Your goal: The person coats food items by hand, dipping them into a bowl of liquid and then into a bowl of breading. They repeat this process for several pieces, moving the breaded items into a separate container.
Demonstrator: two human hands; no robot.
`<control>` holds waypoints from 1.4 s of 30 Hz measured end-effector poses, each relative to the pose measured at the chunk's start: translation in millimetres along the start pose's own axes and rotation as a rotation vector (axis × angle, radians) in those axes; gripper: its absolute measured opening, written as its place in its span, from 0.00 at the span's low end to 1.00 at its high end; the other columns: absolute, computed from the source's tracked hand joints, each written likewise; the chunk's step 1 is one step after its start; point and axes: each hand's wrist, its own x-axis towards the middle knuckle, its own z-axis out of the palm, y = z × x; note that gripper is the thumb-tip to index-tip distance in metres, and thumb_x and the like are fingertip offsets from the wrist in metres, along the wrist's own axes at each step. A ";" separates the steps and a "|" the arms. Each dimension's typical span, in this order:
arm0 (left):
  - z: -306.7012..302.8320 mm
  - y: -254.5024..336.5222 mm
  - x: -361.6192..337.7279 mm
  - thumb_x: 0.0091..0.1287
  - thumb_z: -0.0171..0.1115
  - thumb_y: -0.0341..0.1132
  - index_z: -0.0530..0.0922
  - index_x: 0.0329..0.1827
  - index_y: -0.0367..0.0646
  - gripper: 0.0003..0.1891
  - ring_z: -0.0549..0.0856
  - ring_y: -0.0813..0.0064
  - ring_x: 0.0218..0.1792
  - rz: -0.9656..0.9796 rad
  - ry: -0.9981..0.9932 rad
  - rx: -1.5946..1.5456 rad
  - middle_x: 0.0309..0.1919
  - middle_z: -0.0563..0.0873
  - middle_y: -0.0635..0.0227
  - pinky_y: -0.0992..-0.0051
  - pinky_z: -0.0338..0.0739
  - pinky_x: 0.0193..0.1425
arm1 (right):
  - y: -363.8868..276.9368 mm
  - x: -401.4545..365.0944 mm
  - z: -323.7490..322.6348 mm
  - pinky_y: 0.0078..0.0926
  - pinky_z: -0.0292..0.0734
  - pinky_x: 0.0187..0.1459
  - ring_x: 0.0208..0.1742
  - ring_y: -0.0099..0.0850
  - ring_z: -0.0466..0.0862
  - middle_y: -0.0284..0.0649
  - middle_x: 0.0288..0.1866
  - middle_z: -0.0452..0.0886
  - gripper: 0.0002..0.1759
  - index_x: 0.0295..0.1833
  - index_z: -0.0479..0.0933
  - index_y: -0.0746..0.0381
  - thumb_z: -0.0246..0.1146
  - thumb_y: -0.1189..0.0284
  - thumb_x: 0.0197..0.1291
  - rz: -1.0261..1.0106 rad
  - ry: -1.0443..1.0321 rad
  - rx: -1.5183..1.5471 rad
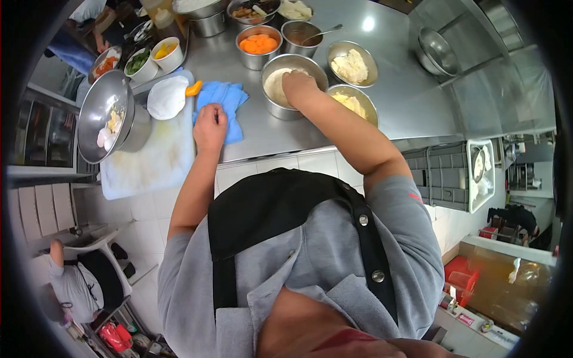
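Head camera (wide, fairly close) looks downward.

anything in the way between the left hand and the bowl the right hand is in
Only the crumpled blue cloth beside the left hand, lying low, then bare counter; nothing visible stands upright before the bowl.

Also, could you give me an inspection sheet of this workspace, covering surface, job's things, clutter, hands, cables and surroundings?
Surface: steel table; white cutting board, stained.
Job's things: steel pot with pale contents; blue cloth beside the board.
Clutter: bowl of orange food, pot with a spoon, two bowls of pale yellow food beyond the right forearm, large steel bowl at left.
Hands: right hand in the steel pot, fingertips hidden; left hand over the cloth, grip unclear.
Cables: nothing seen.
Surroundings: tiled floor, grey crate at right, another person at lower left.
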 end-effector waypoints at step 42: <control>11.1 -7.1 -3.2 0.61 0.60 0.32 0.77 0.35 0.44 0.03 0.77 0.74 0.24 0.028 0.007 0.061 0.26 0.79 0.67 0.74 0.73 0.30 | 193.9 -22.4 -17.7 0.36 0.75 0.49 0.49 0.46 0.80 0.49 0.45 0.81 0.16 0.48 0.77 0.63 0.59 0.75 0.51 0.102 0.257 0.628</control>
